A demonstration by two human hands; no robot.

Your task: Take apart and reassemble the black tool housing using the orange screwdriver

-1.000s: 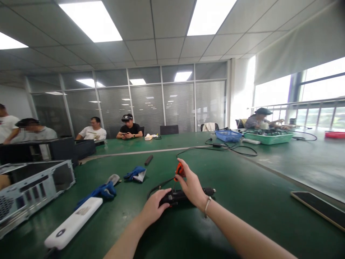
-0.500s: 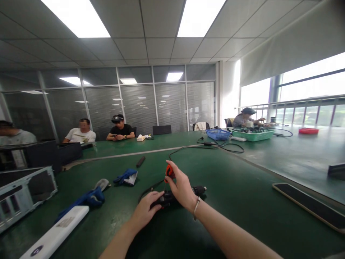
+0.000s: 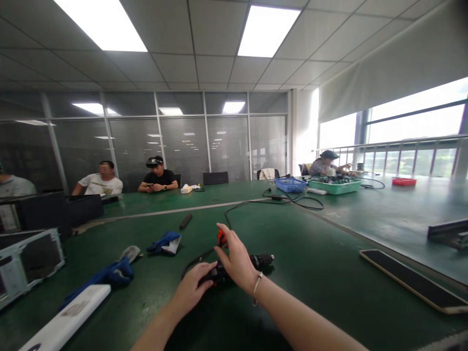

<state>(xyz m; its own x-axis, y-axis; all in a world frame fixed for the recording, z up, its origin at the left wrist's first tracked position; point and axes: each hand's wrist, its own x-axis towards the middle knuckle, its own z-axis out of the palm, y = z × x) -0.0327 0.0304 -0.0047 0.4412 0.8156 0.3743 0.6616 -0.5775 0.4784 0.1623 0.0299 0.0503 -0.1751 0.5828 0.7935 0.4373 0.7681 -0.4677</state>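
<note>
While our left hand grips drill on table, right hand pinches orange driver above it, tip hidden; we'd keep driver square, press steadily, brace drill so nothing rolls.

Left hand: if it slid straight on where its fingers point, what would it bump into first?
Past the black drill it touches, the left hand would probably meet the right hand; depth is unclear.

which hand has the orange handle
The right hand, the one wearing the bracelet: it holds the orange handle, while the left hand grips the black drill.
</note>
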